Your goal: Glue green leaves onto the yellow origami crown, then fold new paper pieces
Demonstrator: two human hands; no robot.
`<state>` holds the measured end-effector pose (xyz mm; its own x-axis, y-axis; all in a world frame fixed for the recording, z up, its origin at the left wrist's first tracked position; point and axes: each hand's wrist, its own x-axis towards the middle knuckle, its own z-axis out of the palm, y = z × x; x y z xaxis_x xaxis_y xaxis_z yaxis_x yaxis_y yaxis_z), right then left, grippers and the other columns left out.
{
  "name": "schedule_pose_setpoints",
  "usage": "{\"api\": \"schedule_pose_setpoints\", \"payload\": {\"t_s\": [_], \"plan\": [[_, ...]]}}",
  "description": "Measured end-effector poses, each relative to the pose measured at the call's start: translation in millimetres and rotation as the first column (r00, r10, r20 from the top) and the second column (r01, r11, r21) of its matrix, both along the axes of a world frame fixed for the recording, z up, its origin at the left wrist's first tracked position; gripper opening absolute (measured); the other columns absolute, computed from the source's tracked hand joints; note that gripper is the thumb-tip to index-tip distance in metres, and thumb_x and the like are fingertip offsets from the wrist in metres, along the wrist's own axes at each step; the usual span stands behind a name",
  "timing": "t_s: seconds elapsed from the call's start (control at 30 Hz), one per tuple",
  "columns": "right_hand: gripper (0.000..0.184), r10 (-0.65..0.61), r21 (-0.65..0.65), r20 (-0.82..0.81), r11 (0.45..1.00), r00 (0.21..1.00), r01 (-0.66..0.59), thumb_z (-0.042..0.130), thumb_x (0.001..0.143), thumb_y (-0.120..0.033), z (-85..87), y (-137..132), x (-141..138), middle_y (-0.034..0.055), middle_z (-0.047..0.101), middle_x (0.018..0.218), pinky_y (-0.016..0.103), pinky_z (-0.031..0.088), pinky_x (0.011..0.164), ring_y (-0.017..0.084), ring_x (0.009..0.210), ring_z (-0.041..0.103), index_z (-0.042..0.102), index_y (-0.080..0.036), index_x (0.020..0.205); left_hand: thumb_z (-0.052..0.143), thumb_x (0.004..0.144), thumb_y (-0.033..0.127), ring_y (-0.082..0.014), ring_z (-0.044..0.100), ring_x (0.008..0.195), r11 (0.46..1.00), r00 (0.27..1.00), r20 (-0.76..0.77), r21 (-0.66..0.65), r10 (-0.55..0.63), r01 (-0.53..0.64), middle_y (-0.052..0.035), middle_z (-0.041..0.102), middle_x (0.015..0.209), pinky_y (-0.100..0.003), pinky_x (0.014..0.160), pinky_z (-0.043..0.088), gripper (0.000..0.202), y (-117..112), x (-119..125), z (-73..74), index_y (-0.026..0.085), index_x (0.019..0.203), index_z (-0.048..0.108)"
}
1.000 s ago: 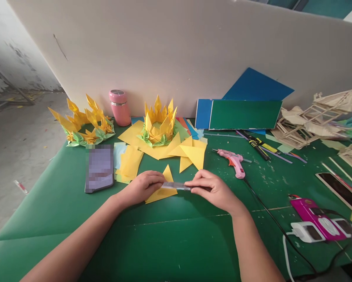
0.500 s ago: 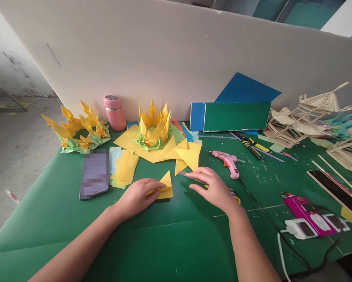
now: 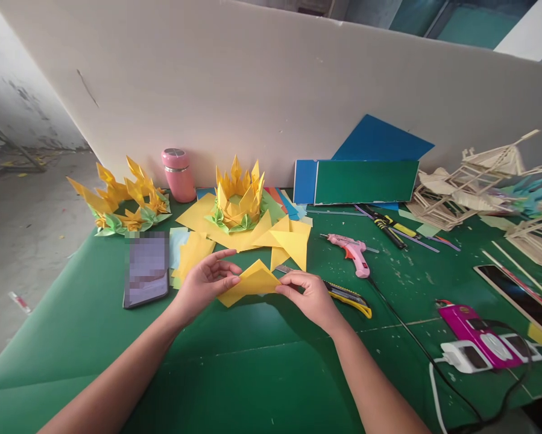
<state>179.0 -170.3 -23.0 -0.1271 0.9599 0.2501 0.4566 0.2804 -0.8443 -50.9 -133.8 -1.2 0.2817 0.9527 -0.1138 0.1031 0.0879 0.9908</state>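
Note:
A folded sheet of yellow paper [image 3: 255, 282] with a peak at its top is between my two hands, just above the green tabletop. My left hand [image 3: 206, 282] has its thumb on the paper's left part; the index finger is stretched out and the other fingers curl close to the paper's edge. At the right corner, the thumb and fingertips of my right hand [image 3: 307, 296] pinch the paper. Beside and partly behind the right hand lies a yellow-and-black utility knife [image 3: 349, 296], its blade pointing left. Cut yellow paper pieces [image 3: 293, 241] are spread just beyond the hands.
Two yellow paper crowns [image 3: 240, 205] [image 3: 130, 202] with green leaves stand at the back, near a pink flask [image 3: 179, 176]. A phone [image 3: 146, 271] lies left. Rightward are a pink glue gun [image 3: 349, 250] with its cord, a magenta power strip [image 3: 481, 337] and stick models [image 3: 460, 187].
My right hand has moved left and taken the paper's right corner. My left hand has shifted its grip, with its index finger lifted. The paper has turned, and the utility knife shows more.

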Motion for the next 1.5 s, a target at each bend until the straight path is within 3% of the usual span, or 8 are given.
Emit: {"api": "schedule_pose_setpoints", "payload": {"t_s": [0.3, 0.47, 0.63, 0.73, 1.0, 1.13, 1.27, 1.5], "plan": [[0.022, -0.095, -0.164, -0.22, 0.985, 0.971, 0.059, 0.064, 0.076, -0.04, -5.7, 3.8, 3.1, 0.0051, 0.073, 0.075, 0.034, 0.055, 0.067, 0.022, 0.072, 0.068, 0.071, -0.019, 0.074, 0.072, 0.069, 0.051, -0.0242, 0.067, 0.092, 0.984, 0.982, -0.07, -0.004, -0.176, 0.176, -0.0098, 0.072, 0.099, -0.04, 0.083, 0.055, 0.057, 0.4, -3.5, -4.2, 0.018, 0.114, 0.059], [0.025, -0.267, -0.067, -0.198, 0.964, 0.943, 0.259, 0.062, 0.076, -0.041, -7.3, 5.3, 8.3, 0.005, 0.067, 0.066, 0.03, 0.05, 0.057, 0.019, 0.06, 0.062, 0.065, -0.017, 0.07, 0.043, 0.086, 0.057, -0.0254, 0.065, 0.096, 0.974, 0.953, -0.301, 0.205, -0.029, 0.094, -0.0116, 0.069, 0.106, -0.043, 0.085, 0.053, 0.05, -2.0, -0.7, -16.1, 0.018, 0.114, 0.057], [0.024, -0.355, 0.113, -0.18, 0.919, 0.917, 0.378, 0.059, 0.08, -0.039, -5.5, 5.1, 14.6, 0.0043, 0.063, 0.067, 0.028, 0.047, 0.055, 0.017, 0.059, 0.056, 0.061, -0.018, 0.069, 0.06, 0.08, 0.049, -0.0332, 0.051, 0.119, 0.806, 0.739, -0.67, 0.472, 0.064, 0.358, -0.0141, 0.057, 0.128, -0.05, 0.1, 0.043, 0.055, -17.7, 14.7, -29.7, 0.018, 0.125, 0.052], [0.022, -0.344, 0.167, -0.149, 0.915, 0.927, 0.367, 0.057, 0.082, -0.037, -4.4, 3.9, 14.2, 0.0046, 0.063, 0.068, 0.028, 0.046, 0.055, 0.017, 0.06, 0.055, 0.061, -0.019, 0.07, 0.052, 0.088, 0.03, -0.03, 0.058, 0.108, 0.733, 0.64, -0.761, 0.494, 0.104, 0.468, -0.0132, 0.061, 0.119, -0.046, 0.095, 0.047, 0.035, -20.3, 22.0, -34.0, 0.019, 0.122, 0.054], [0.021, -0.32, 0.22, -0.116, 0.915, 0.94, 0.338, 0.055, 0.083, -0.034, -2.1, 2.4, 14.3, 0.0046, 0.063, 0.068, 0.028, 0.046, 0.056, 0.017, 0.061, 0.056, 0.06, -0.02, 0.069, 0.044, 0.086, 0.015, -0.0198, 0.063, 0.078, 0.782, 0.717, -0.661, 0.56, 0.222, 0.274, -0.0048, 0.062, 0.093, -0.034, 0.073, 0.054, 0.027, -9.6, 6.1, -18.2, 0.022, 0.111, 0.052], [0.022, -0.321, 0.224, -0.107, 0.914, 0.941, 0.337, 0.055, 0.083, -0.034, -1.6, 2.7, 14.6, 0.0039, 0.062, 0.067, 0.028, 0.044, 0.054, 0.017, 0.059, 0.054, 0.061, -0.02, 0.068, 0.041, 0.086, 0.018, -0.02, 0.062, 0.072, 0.746, 0.557, -0.676, 0.65, 0.482, 0.143, -0.0115, 0.055, 0.109, -0.039, 0.073, 0.054, 0.023, 6.0, -18.2, -7.4, 0.019, 0.1, 0.06], [0.021, -0.289, 0.21, -0.105, 0.929, 0.951, 0.306, 0.054, 0.084, -0.032, -1.5, 2.6, 11.9, 0.0039, 0.062, 0.067, 0.027, 0.042, 0.053, 0.016, 0.059, 0.053, 0.061, -0.02, 0.068, 0.042, 0.087, 0.022, -0.0308, 0.062, 0.094, 0.727, 0.366, -0.748, 0.649, 0.554, 0.226, -0.0159, 0.057, 0.108, -0.049, 0.087, 0.05, 0.026, 18.1, -32.2, -14.6, 0.017, 0.091, 0.067], [0.021, -0.282, 0.213, -0.1, 0.931, 0.954, 0.298, 0.055, 0.084, -0.033, -2.4, 3.0, 12.1, 0.0036, 0.062, 0.067, 0.027, 0.043, 0.052, 0.016, 0.058, 0.053, 0.061, -0.02, 0.068, 0.04, 0.091, 0.027, -0.0332, 0.048, 0.125, 0.763, 0.328, -0.842, 0.531, 0.428, 0.369, -0.0138, 0.055, 0.134, -0.047, 0.096, 0.047, 0.033, 22.1, -25.1, -27.9, 0.018, 0.117, 0.06]]}}
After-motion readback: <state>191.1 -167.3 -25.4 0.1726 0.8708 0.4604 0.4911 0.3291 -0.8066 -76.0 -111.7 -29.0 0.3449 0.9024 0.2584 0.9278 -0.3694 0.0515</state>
